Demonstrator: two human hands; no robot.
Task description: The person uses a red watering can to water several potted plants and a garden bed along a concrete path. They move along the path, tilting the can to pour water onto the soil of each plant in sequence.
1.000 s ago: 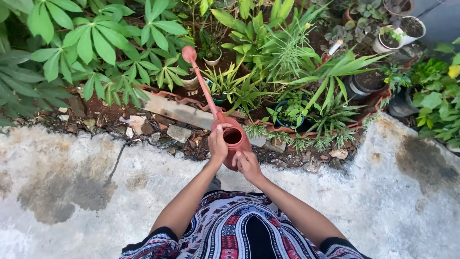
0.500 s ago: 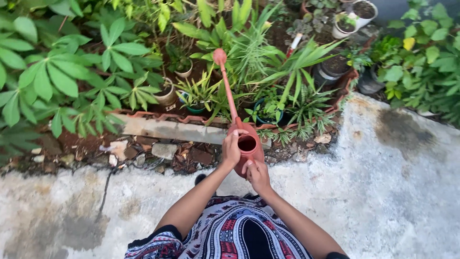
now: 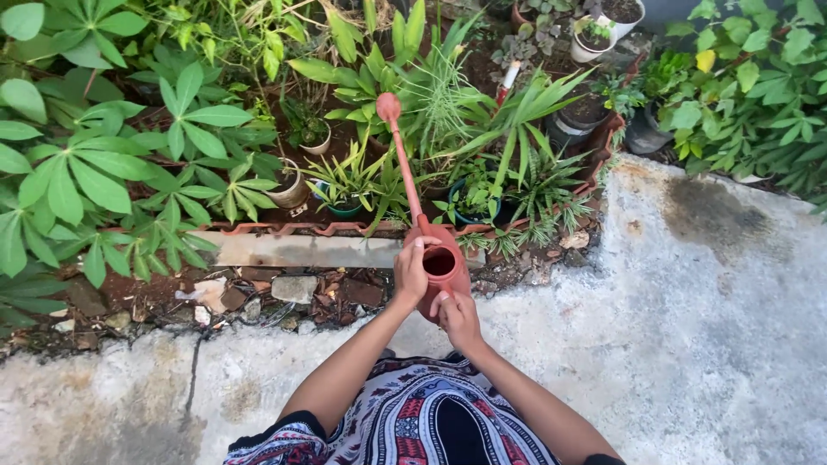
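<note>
- While both hands grip it at the lower centre of the frame, a reddish-brown plastic watering can [image 3: 441, 269] tilts away from the person toward the garden bed.
- The left hand [image 3: 411, 271] wraps the can's left flank, its fingers [image 3: 417, 247] curled closed over the rim of the round filling hole.
- The right hand [image 3: 459, 319] clasps the can's near, lower end, fingers [image 3: 441, 301] bent tight against the body; the handle itself is hidden beneath the hand.
- The can sits between the two hands, touching both, its dark open mouth showing just right of the left thumb.
- A long, thin, straight spout [image 3: 401, 164] rises toward the upper centre and ends in a small rounded rose [image 3: 388, 107] among the leaves.
- Beneath the spout stand potted plants: a pale clay pot [image 3: 289, 191] at centre left, a green pot [image 3: 343, 207] beside it, spiky narrow-leaved foliage [image 3: 525, 112] to the right.
- Broad, fingered leaves [image 3: 86, 172] fill the left of the frame.
- A weathered flat slab [image 3: 293, 250] and loose stones [image 3: 295, 288] edge the bed.
- Rough, stained grey concrete paving [image 3: 706, 327] spreads across the bottom and right.
- A patterned garment [image 3: 413, 422] in red, white and dark tones shows at the bottom centre.
</note>
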